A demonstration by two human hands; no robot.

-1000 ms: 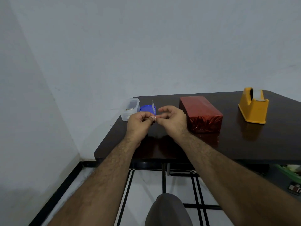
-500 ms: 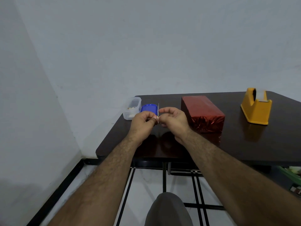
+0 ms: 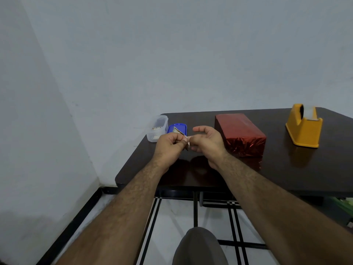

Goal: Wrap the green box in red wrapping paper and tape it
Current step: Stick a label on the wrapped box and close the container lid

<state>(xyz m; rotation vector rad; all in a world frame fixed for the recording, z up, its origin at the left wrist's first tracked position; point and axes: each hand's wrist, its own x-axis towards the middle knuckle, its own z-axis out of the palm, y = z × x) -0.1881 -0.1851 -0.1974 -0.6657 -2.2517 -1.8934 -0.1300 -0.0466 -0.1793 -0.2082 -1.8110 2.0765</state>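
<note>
1. The box is fully covered in shiny red wrapping paper; no green shows.
2. It lies flat on my surface, long side running from the far edge toward me, its crinkled, folded end facing me.
3. It sits toward the far edge, roughly midway between the left and right edges.
4. A faint clear tape strip seems to cross its top.

Tilting the small pale strip from upright, as it stood between the fingertips earlier, down flat toward the blue lid. Opening the right hand a little, its forefinger lifting away while the thumb stays at the strip. Keeping the left hand pinching, now with the strip's end folded under its thumb.
</note>
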